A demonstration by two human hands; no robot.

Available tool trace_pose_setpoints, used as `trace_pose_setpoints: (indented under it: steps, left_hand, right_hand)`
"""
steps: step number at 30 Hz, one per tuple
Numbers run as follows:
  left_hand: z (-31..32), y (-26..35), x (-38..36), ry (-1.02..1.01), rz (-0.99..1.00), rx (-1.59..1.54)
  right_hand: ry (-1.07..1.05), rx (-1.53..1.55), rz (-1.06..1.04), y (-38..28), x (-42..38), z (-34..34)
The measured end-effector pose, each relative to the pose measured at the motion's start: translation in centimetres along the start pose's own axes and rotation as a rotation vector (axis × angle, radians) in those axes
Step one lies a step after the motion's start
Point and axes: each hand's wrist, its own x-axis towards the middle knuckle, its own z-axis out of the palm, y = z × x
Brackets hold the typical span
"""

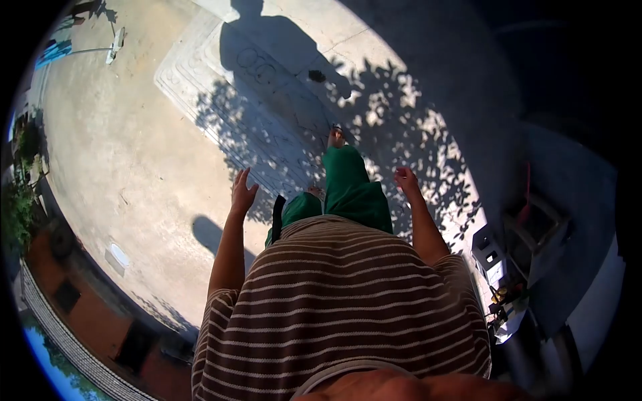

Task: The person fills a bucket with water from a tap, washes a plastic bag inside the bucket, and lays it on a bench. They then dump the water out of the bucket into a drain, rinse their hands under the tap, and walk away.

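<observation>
My left hand [245, 192] hangs out beside my hip, its fingers apart and nothing in it. On the other side, my right hand [405, 180] is held away from my body with loosely curled fingers, and I see no object in it. Neither hand touches anything. Between them are my green trousers [354, 184], below a brown striped shirt [348, 287]. One foot [336, 137] is forward on the concrete ground [134, 154]; the other shows only partly at the trouser hem.
My shadow [274, 53] and leaf shadows fall ahead over a slab with ring markings [256, 65]. A small dark clump [316, 76] lies there. A hollow block [489, 254] stands at right near a shaded dark frame [535, 227]. A long-handled tool [115, 47] is at upper left.
</observation>
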Motion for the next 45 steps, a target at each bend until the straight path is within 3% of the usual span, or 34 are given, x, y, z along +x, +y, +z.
trace_pose_setpoints:
  steps: [3,6,13,16,19,25,31,41,45]
  left_hand:
    - [-2.8,2.8,1.1,0.020,-0.015,0.019]
    - [-4.9,5.3,2.9,0.005,0.009,0.061]
    - [-6.4,9.2,7.8,-0.073,0.153,0.084]
    - [-6.5,11.5,10.3,-0.189,0.083,-0.003]
    - [-6.6,13.0,12.7,-0.264,0.098,-0.018]
    - [-7.1,13.8,16.9,-0.413,0.177,-0.018]
    - [-7.3,12.8,20.0,-0.504,0.174,-0.015]
    - [-8.4,11.9,21.6,-0.558,0.118,-0.070]
    - [-9.5,11.5,22.6,-0.530,0.124,-0.075]
  right_hand:
    - [0.044,0.312,0.075,-4.7,0.9,-2.0]
    - [0.068,0.397,0.143,-7.3,1.2,-2.6]
    - [0.077,0.443,0.215,-8.0,-0.6,-2.1]
    - [0.143,0.394,0.301,-9.2,-2.0,0.0]
    - [0.165,0.202,0.169,-6.9,-1.8,4.6]
    - [-0.150,0.349,0.020,-20.4,-3.3,12.6]
    - [-0.339,0.398,-0.125,-27.2,-2.5,17.3]
    - [-0.302,0.342,-0.024,-25.1,-1.4,18.9]
    - [-0.161,0.296,-0.082,-24.9,0.5,17.6]
